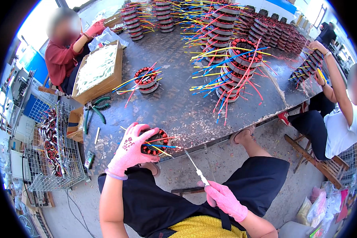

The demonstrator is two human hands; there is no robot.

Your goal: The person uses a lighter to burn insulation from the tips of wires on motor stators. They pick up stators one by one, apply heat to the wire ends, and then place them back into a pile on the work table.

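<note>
At the near edge of the table, my left hand (131, 150), in a pink glove, is closed round a motor stator (162, 137) with red windings. Red, blue and yellow wires stick out of it toward the right. My right hand (227, 201), also gloved in pink, grips the handle of a long thin tool (192, 162) with a metal shaft and a white sleeve; its exact kind is unclear. The tool's tip is close to the wire ends; whether they touch I cannot tell. Another wired stator (146, 81) rests alone farther back on the table.
Green-handled pliers (95, 108) lie left, near a cardboard box (117, 73) of white strips. Stacked stators (242, 59) stand toward the back right. A wire basket (53, 154) holds more parts. One person sits at the far left; another, at right, handles a stator stack (308, 65).
</note>
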